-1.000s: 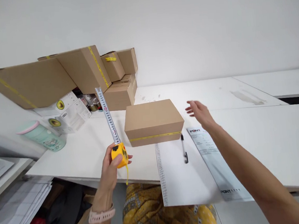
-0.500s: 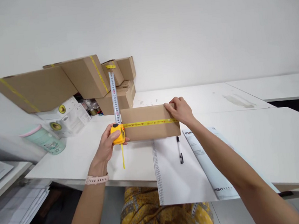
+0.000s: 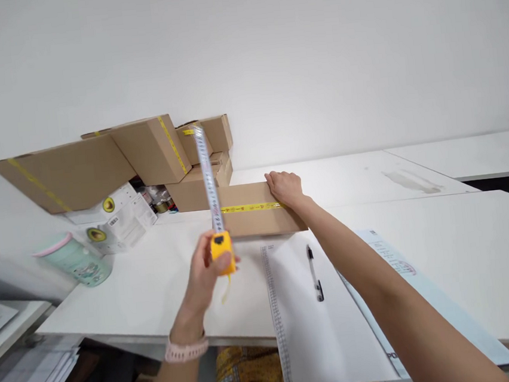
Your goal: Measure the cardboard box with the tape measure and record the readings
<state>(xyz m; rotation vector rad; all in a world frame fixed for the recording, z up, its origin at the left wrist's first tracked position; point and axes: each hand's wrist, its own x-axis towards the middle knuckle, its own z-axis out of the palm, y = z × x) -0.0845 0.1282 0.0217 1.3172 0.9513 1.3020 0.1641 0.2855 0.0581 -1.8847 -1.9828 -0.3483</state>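
My left hand [image 3: 203,274] is wrapped round a yellow tape measure [image 3: 222,255], thumb on its front. Its metal blade [image 3: 208,177] sticks out upward, away from me, slightly blurred, and a yellow wrist cord hangs below. Just behind the case lies a flat-sided cardboard box [image 3: 257,221] with a strip of yellow printed tape along it. At the box's far right edge, my right hand [image 3: 285,187] grips it with fingers curled over the top. Nearer me are an open spiral notebook [image 3: 327,340] and a black-capped clear pen [image 3: 315,272] lying on its page.
Several taped cardboard boxes [image 3: 142,151] are stacked at the back left against the wall. Before them stand a white avocado-printed box [image 3: 117,222] and a mint tumbler [image 3: 79,262] with a pink lid. A pale blue printed packet [image 3: 407,284] lies partly under my right forearm.
My left hand has drawn the tape measure towards me and right, off the box's left end. The right hand has shifted left along the box's far edge, and the box has tilted.
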